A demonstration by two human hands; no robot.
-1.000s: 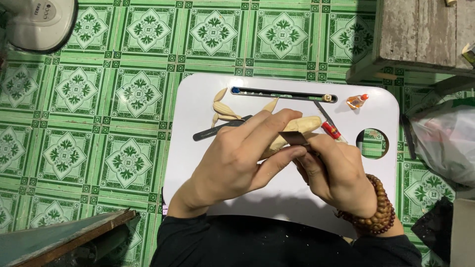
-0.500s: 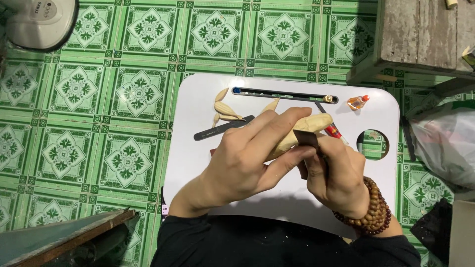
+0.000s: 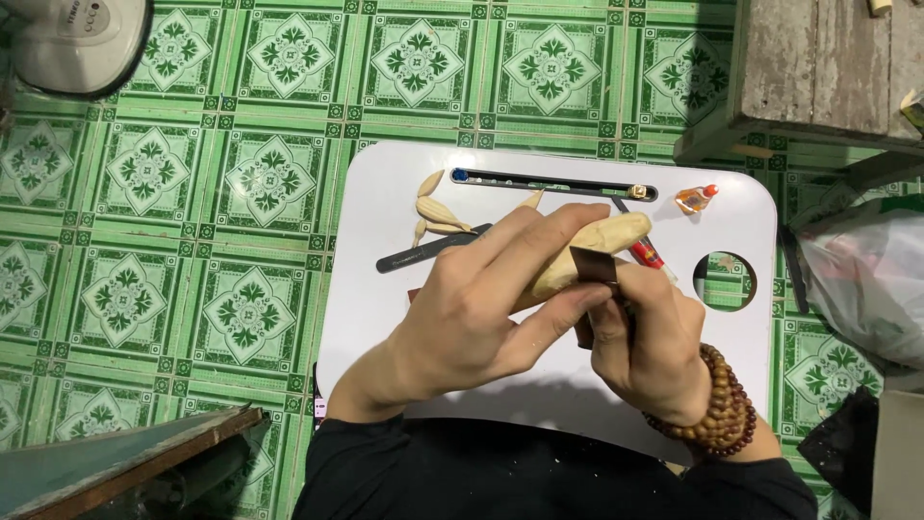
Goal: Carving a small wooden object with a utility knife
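Note:
My left hand (image 3: 476,308) grips a pale carved wooden piece (image 3: 602,248) over a white lap table (image 3: 731,226); its rounded end points up and right. My right hand (image 3: 645,337), with a brown bead bracelet (image 3: 717,409) on the wrist, pinches a small dark piece of sandpaper (image 3: 592,265) against the wood. Most of the wooden piece is hidden under my left fingers.
On the table lie small pale carved petals (image 3: 438,214), a dark tool (image 3: 428,250), a slot holding a pencil-like tool (image 3: 553,183), a red-handled tool (image 3: 650,255) and a tiny orange bottle (image 3: 695,198). A round hole (image 3: 724,281) sits at right. Fan base (image 3: 77,39), wooden bench (image 3: 818,67), plastic bag (image 3: 866,279) surround it.
Both hands with the wooden piece have drifted slightly up and right; the sandpaper has shifted a little along the wood toward its tip.

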